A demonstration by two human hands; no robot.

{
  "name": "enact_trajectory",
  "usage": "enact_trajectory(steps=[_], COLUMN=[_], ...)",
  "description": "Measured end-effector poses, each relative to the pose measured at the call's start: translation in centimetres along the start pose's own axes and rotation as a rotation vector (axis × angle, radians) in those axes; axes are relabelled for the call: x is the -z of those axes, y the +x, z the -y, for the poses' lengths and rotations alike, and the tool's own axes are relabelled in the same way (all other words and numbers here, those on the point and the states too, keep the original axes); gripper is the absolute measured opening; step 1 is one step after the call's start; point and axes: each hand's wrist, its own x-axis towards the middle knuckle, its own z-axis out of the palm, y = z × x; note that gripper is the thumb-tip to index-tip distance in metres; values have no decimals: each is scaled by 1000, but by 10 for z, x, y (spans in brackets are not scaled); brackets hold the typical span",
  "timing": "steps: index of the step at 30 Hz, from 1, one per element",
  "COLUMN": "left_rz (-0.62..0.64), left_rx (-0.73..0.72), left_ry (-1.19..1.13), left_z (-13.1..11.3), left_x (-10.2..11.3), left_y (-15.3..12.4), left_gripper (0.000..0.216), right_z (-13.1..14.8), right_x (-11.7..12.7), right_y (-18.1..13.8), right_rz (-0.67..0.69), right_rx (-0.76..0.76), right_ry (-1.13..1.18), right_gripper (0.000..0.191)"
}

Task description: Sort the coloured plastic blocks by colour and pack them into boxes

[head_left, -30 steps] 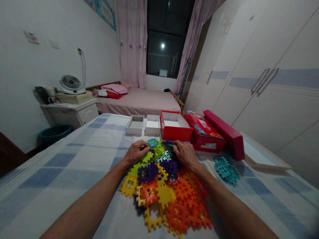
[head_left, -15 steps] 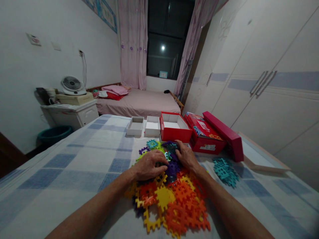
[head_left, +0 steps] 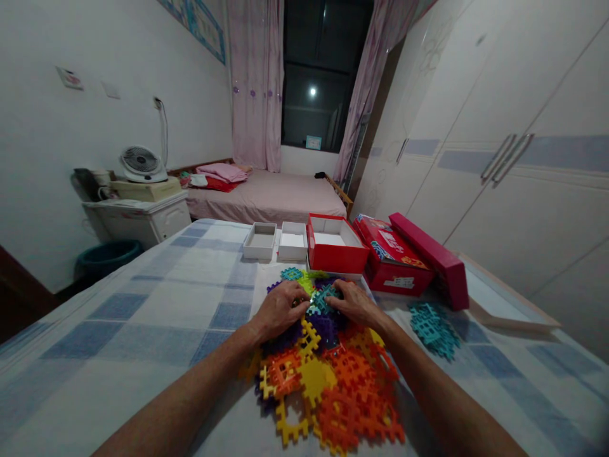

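Note:
A heap of notched plastic building pieces lies in front of me, with orange pieces (head_left: 340, 412) and yellow pieces (head_left: 316, 377) nearest and purple pieces (head_left: 326, 330) behind them. My left hand (head_left: 280, 308) is over the heap's left side, fingers curled in and thumb toward the middle; whatever it pinches is hidden. From the right, my right hand (head_left: 354, 301) has its fingertips closed on a teal building piece (head_left: 322, 299) between the two hands. Lime-green pieces (head_left: 308, 281) show just beyond.
Two small white boxes (head_left: 260, 242) and an open red box (head_left: 337, 254) stand behind the heap. A closed red carton (head_left: 392, 260) with a long red lid (head_left: 432, 260) leaning on it is to their right. A separate teal pile (head_left: 432, 331) lies on the checked cloth (head_left: 190, 295).
My right hand has come down and nearer, onto the teal piece. My left hand has shifted slightly left and up, and the teal piece now shows between the hands.

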Motion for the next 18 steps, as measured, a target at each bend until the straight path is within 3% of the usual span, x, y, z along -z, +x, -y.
enact_trajectory(steps=[5,10,13,18], left_rz=[18,42,41,24], left_rx=[27,45,59,41], left_ry=[128,186,184,165], left_z=[-4,-7,-6,-5], left_x=[2,3,2,1], left_y=[-1,-1,0,-1], left_gripper=[24,26,26,24], right_z=[-5,-7,-5,1], right_x=[7,20,21,15], right_y=[2,1,4,6], right_rz=[-54,46,34,87], right_rx=[-4,-159,-258,-339], right_ry=[354,863,1140,1306], right_gripper=[30,31,32,29])
